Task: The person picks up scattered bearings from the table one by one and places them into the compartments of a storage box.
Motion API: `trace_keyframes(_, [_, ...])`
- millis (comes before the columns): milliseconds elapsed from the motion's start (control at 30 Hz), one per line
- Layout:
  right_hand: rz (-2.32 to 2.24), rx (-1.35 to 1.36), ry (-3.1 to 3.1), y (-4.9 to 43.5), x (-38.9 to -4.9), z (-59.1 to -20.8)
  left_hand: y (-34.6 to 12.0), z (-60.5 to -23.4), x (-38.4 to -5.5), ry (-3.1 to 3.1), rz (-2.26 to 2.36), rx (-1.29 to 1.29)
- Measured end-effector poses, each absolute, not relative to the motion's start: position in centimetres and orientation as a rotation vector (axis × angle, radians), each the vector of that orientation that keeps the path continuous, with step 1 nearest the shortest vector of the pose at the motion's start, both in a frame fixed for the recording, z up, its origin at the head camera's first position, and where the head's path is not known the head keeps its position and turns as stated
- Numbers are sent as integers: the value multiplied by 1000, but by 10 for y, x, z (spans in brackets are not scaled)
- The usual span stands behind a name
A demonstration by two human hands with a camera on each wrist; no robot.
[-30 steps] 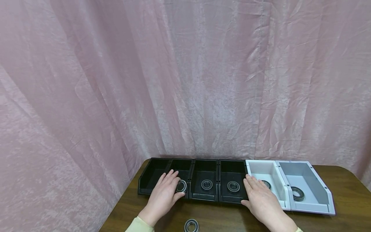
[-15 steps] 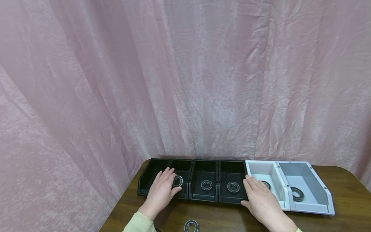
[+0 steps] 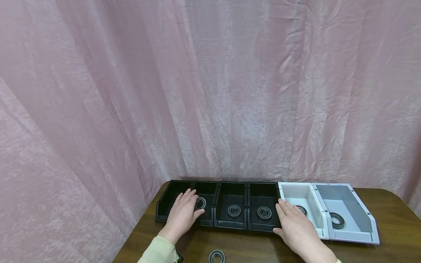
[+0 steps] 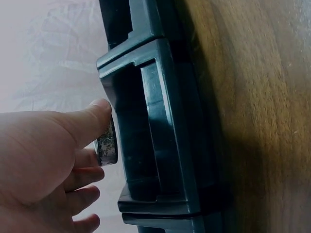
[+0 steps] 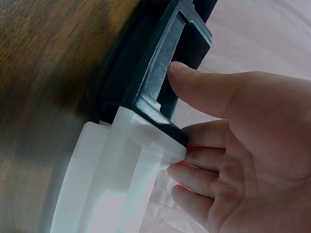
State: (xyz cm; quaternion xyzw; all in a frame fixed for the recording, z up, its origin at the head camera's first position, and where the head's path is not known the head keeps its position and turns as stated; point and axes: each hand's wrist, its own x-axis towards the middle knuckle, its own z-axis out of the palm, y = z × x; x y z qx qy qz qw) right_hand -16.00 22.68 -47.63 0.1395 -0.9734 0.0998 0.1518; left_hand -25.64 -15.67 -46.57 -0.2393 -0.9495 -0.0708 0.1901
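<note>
In the head view my left hand (image 3: 182, 215) is over the second black bin (image 3: 208, 190) from the left. It pinches a metal ball bearing (image 4: 108, 146) by the rim between thumb and forefinger, as the left wrist view shows; the other fingers are loosely bent. The held bearing looks raised at that bin's mouth. My right hand (image 3: 294, 226) rests where the fourth black bin (image 3: 264, 188) meets the white bin (image 3: 323, 228). Its thumb lies at the black bin's front lip, and the fingers reach along the divider, holding nothing loose.
The third black bin holds a bearing (image 3: 238, 210), and the fourth holds another bearing (image 3: 268, 213). One bearing (image 3: 304, 210) lies in the white bin, a thicker bearing (image 3: 342, 221) in the grey bin (image 3: 358, 235). Near the front, a loose bearing (image 3: 211, 258) sits on the wooden table (image 3: 256, 250).
My left hand, with the bearing, has shifted a little left and farther back over the second bin. The right hand has stayed in place.
</note>
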Motion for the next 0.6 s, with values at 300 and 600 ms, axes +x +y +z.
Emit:
trace_keyframes(300, [296,403,-2810,227,-160,-476,-156,-470,-265,-2710,-181,-634])
trace_keyframes(600, [305,391,-2823,227,-161,-474,-155,-473,-272,-2741,-167,-619])
